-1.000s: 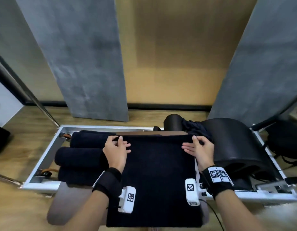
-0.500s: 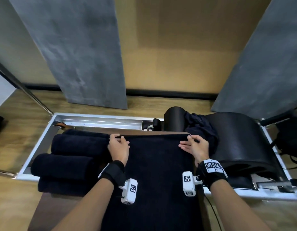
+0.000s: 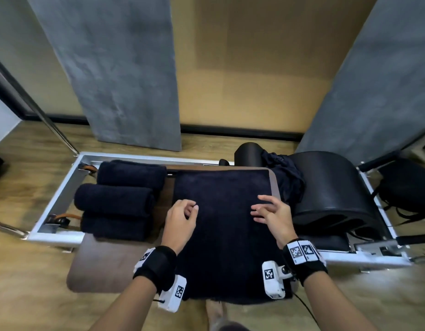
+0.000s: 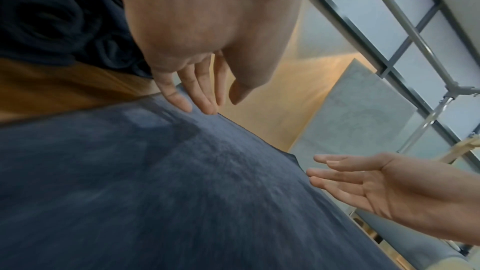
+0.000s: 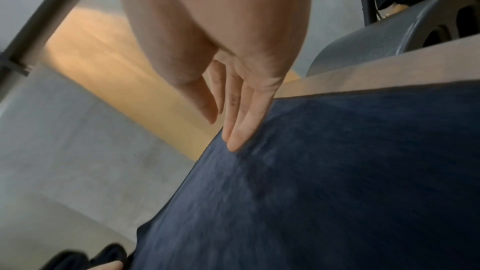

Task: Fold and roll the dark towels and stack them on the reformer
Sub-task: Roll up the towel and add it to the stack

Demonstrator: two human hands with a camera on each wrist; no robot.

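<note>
A dark towel [image 3: 221,225] lies flat on the reformer [image 3: 63,199] beneath both hands. The left hand [image 3: 180,220] and right hand [image 3: 273,216] are released, fingers relaxed on it. Rolled towels [image 3: 118,199] sit left of the left hand; wooden floor [image 3: 20,283] and grey wall panels [image 3: 125,72] lie beyond.

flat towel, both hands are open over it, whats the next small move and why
Probably bring both hands back to the near end of the flat towel and start rolling it away. It lies smooth on the brown board, three rolled towels already sit beside it, and left hand and right hand grip nothing.
</note>
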